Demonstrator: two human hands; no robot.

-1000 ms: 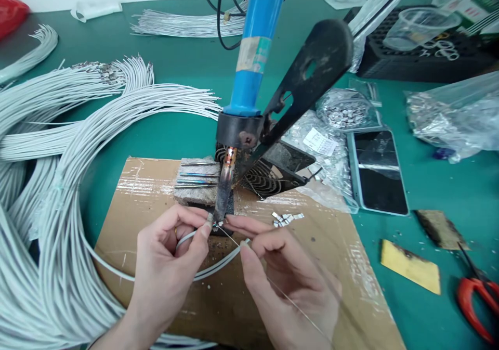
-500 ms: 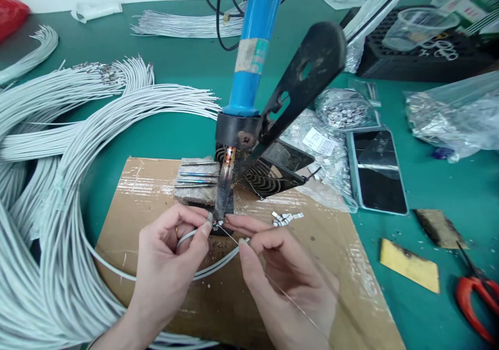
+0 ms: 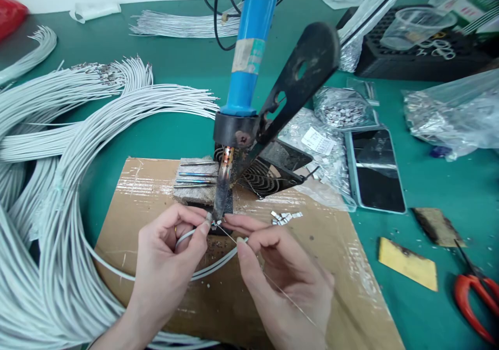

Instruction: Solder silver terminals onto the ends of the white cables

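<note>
because the soldering iron (image 3: 240, 92) points down just between the fingertips of the left hand (image 3: 169, 254) and the right hand (image 3: 288, 269), the most serious danger, as it seems, is a burn: if the iron is hot, one small slip of a finger would be enough to cause it. the left grip is pressed together, thumb and finger pinching the end of a white cable (image 3: 184, 237) right beside the iron's tip. the right grip pinches a thin wire (image 3: 227, 234) between thumb and finger, while another finger reaches toward the same spot from the other side. at this spot a small bright metal piece (image 3: 217, 224) can be seen, but whether tip, wire and piece really touch is too small to tell.

since the cable bends in a curve above the cardboard (image 3: 346, 298), its springiness could turn the end inside the left grip and spoil the alignment. the wire is very thin, so a strong push could bend it away. loose metal tabs (image 3: 286, 218) lie near the right hand, and a careless knuckle could scatter them. if the black bracket (image 3: 300, 74) that holds the iron is knocked, the tip could shift onto the fingers.
</note>
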